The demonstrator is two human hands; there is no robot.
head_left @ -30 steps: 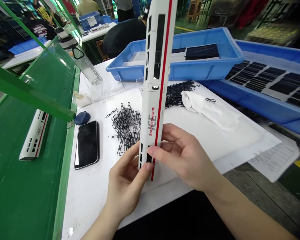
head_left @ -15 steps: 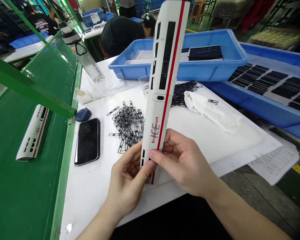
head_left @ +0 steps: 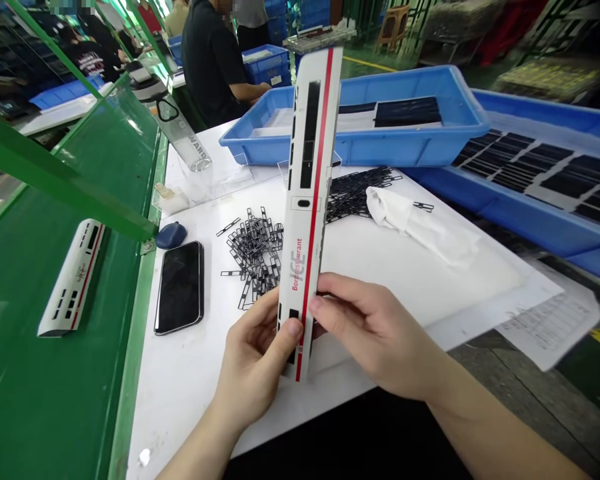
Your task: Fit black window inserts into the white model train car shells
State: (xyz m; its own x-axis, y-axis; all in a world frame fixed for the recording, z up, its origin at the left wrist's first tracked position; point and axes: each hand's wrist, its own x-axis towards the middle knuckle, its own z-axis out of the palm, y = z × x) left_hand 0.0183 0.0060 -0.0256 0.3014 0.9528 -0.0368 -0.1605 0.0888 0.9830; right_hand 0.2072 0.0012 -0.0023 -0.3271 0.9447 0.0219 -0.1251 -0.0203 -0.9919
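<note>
A long white train-car shell with a red stripe, dark windows and "ICE Bordrestaurant" lettering stands nearly upright above the white table. My left hand grips its lower end, thumb on the front face. Around its right edge, slightly higher, the thumb and fingers of my right hand are closed. Behind the shell, to the left, lies a heap of thin black window frames. Another dark heap of strips is to the right, beside a white cloth.
A phone, a dark blue object and a bottle stand or lie left. Blue bins line the back and right. Another shell rests on the green surface. A person is beyond the table.
The shell has turned slightly, showing more of its right edge, and its top has moved lower and left in view. Both hands still hold it. The person behind has straightened up.
</note>
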